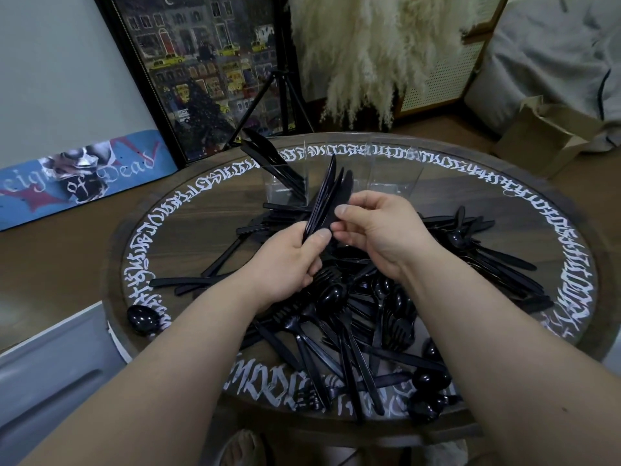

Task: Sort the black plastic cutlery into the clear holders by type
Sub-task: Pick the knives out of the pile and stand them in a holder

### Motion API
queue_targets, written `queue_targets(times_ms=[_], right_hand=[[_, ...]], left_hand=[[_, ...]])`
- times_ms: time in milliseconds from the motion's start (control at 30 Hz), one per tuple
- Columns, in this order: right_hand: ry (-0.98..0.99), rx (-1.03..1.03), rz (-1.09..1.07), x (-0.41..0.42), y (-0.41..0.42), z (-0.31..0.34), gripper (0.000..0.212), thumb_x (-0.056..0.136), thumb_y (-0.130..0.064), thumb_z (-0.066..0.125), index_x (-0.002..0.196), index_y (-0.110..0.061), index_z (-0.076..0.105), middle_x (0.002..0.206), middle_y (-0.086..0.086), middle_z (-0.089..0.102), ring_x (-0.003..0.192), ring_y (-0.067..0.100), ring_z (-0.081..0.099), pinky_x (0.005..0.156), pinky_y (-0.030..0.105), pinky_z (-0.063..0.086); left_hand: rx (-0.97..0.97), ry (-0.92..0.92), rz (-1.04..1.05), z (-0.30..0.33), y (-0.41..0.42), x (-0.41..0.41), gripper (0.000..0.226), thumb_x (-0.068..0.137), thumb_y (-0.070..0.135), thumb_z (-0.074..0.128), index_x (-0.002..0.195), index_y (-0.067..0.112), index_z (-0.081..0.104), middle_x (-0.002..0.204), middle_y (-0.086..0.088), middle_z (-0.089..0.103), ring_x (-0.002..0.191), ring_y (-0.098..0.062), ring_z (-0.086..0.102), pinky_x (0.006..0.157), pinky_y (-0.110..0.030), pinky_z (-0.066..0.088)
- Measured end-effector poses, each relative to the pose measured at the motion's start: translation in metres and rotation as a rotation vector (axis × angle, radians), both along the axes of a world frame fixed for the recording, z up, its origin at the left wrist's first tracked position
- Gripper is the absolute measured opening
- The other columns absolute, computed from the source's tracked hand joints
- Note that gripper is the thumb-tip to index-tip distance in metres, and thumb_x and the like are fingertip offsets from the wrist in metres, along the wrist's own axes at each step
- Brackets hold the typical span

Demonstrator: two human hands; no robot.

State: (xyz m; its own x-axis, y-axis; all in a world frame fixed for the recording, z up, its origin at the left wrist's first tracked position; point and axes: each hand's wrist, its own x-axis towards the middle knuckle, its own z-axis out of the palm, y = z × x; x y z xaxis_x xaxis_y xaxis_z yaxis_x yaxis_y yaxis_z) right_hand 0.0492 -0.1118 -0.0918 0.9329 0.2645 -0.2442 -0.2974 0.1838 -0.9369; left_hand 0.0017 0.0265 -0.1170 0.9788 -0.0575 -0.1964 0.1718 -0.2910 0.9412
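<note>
Sorting in its early stage, read from left to right. A lone spoon lies at the worktop rim, well to the left of the left hand, with a few loose handles between it and that hand. The left hand has its fingers curled and its thumb pressed on the lower ends of a bundle of knives, which fans upward and away from it; the right hand pinches the same bundle from the other side with thumb and forefinger, as if squaring the blades together. Just beyond the bundle, up and slightly left of the left hand, stands the first clear holder, already carrying several knives that lean out to the left. Beyond the right hand stand the further clear holders; they appear to hold nothing, though their transparency makes this uncertain. Below and to the right of both hands spreads the unsorted heap of forks, spoons and knives, which covers most of the near and right worktop. By this evidence only part of the knives is sorted, one more batch is in hand, and the forks and spoons are not yet begun.
</note>
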Motion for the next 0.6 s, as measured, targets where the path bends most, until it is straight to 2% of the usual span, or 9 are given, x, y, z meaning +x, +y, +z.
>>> queue_targets(times_ms=[67,200,300,367,467,533,600], right_hand=[[-0.008,-0.004,-0.01,0.001,-0.002,0.001,0.011,0.088,0.008,0.057,0.085,-0.002,0.06,0.073,0.007,0.061,0.058,0.011,0.06,0.056,0.018,0.054],[0.007,0.039,-0.011,0.0,-0.01,0.004,0.017,0.088,0.009,0.057,0.078,-0.005,0.058,0.067,0.004,0.06,0.057,0.011,0.06,0.057,0.018,0.055],[-0.039,-0.017,-0.008,-0.002,-0.01,0.005,0.011,0.087,0.009,0.058,0.092,-0.001,0.061,0.074,0.007,0.061,0.059,0.011,0.061,0.059,0.018,0.055],[-0.065,-0.051,0.005,-0.005,-0.009,0.007,0.021,0.089,0.008,0.055,0.106,-0.001,0.062,0.079,0.008,0.064,0.061,0.011,0.06,0.06,0.02,0.055],[-0.085,-0.058,-0.013,-0.011,-0.01,0.013,0.027,0.091,-0.006,0.055,0.116,-0.017,0.053,0.09,0.011,0.068,0.058,0.013,0.056,0.056,0.025,0.048],[-0.151,-0.199,-0.056,-0.017,-0.01,0.015,0.018,0.093,-0.02,0.056,0.11,-0.022,0.051,0.087,0.008,0.07,0.055,0.011,0.053,0.054,0.025,0.044],[-0.195,-0.272,-0.09,-0.025,-0.012,0.015,0.004,0.093,-0.021,0.056,0.093,-0.018,0.053,0.081,0.007,0.068,0.054,0.011,0.054,0.052,0.024,0.045]], left_hand=[[0.007,-0.007,-0.008,0.004,-0.001,-0.002,0.018,0.099,0.026,0.048,0.086,0.014,0.049,0.055,0.0,0.044,0.042,-0.011,0.036,0.041,-0.021,0.033],[0.115,-0.035,-0.018,0.011,-0.002,-0.005,0.028,0.093,0.027,0.06,0.071,0.013,0.048,0.044,0.006,0.049,0.037,-0.006,0.044,0.043,-0.018,0.038],[0.178,-0.007,-0.029,0.013,-0.001,-0.008,0.028,0.089,0.029,0.065,0.069,0.015,0.051,0.044,0.005,0.051,0.038,-0.006,0.046,0.045,-0.019,0.039],[0.3,-0.021,-0.034,0.014,0.001,-0.007,0.029,0.087,0.033,0.067,0.067,0.017,0.053,0.048,0.005,0.053,0.041,-0.009,0.048,0.049,-0.021,0.039],[0.624,-0.103,-0.107,0.021,-0.001,-0.008,0.023,0.085,0.038,0.067,0.075,0.021,0.057,0.062,0.007,0.055,0.055,-0.007,0.05,0.056,-0.023,0.037],[0.748,-0.142,-0.173,0.026,-0.006,-0.014,0.021,0.086,0.04,0.065,0.078,0.022,0.056,0.068,0.007,0.056,0.064,-0.01,0.051,0.06,-0.024,0.038],[0.792,-0.164,-0.165,0.028,-0.008,-0.023,0.023,0.086,0.044,0.064,0.087,0.021,0.059,0.075,0.006,0.06,0.073,-0.014,0.056,0.068,-0.029,0.046]])
